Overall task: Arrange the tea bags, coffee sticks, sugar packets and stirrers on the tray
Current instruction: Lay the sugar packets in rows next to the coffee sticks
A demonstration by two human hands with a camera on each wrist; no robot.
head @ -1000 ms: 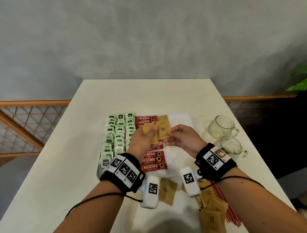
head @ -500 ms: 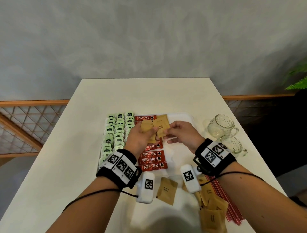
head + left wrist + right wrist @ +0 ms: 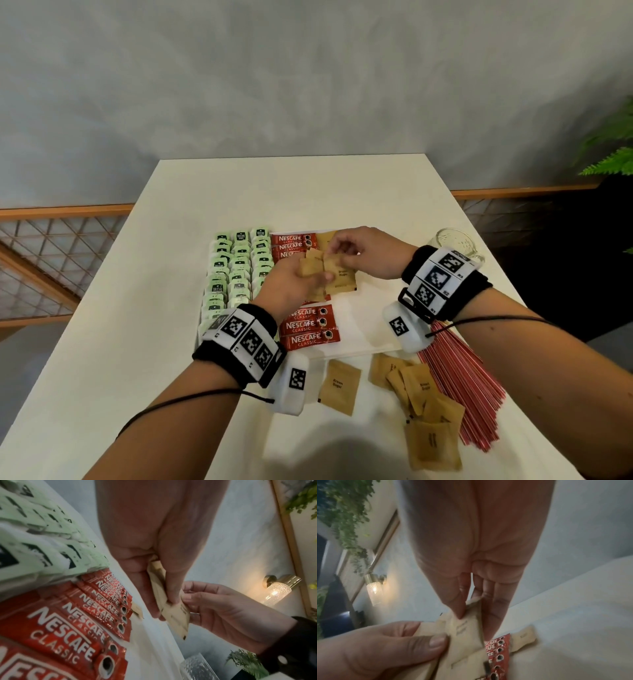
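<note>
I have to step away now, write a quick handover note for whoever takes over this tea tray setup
Left hand: holds a small stack of brown sugar packets above the tray.
Right hand: fingers pinch the top packet of that stack.
Done: tea bags in rows on the tray's left side; coffee sticks lined up beside them; one sugar packet laid at the far end, right of the sticks.
Left: place the held packets, then the loose sugar packets on the table near the tray's front edge, and the red stirrers lying to their right.
</note>
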